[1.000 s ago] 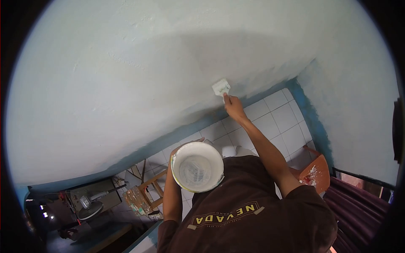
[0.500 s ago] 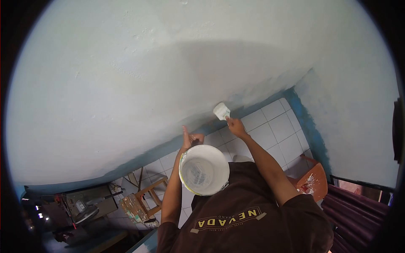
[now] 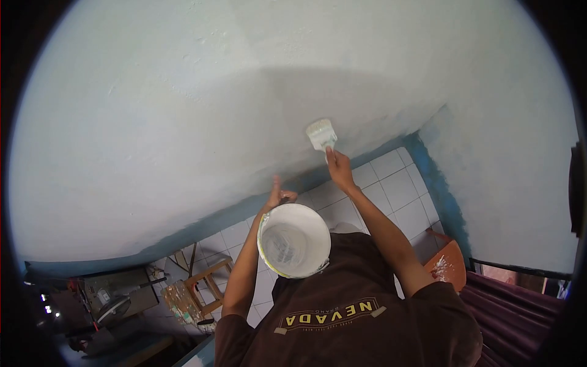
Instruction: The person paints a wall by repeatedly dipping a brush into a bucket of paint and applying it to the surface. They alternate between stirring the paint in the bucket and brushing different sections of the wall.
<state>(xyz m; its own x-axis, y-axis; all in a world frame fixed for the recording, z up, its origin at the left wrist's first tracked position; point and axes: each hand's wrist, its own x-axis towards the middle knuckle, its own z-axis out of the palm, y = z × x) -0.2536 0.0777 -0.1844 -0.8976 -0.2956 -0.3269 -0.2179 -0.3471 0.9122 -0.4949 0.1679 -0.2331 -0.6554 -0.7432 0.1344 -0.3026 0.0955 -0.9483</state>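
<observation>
My right hand (image 3: 339,168) grips the handle of a wide white paintbrush (image 3: 321,134). Its paint-coated bristles point up the pale wall (image 3: 202,134); whether they touch it I cannot tell. Below and to the left, my left hand (image 3: 281,196) is at the far rim of a white paint bucket (image 3: 312,235), thumb sticking up and the other fingers curled in, partly hidden. The bucket is tilted toward me in front of my chest, with paint smears on its inside and rim.
A blue band (image 3: 202,231) runs along the wall's foot above white floor tiles (image 3: 400,186). A paint-spattered wooden stool (image 3: 195,293) and a fan (image 3: 113,309) stand at lower left. At right are an orange chair (image 3: 449,266) with white splashes and a dark curtain (image 3: 507,312).
My right hand has moved the paintbrush higher up the wall, and its bristles now point more straight upward. The left hand and bucket have shifted only slightly.
</observation>
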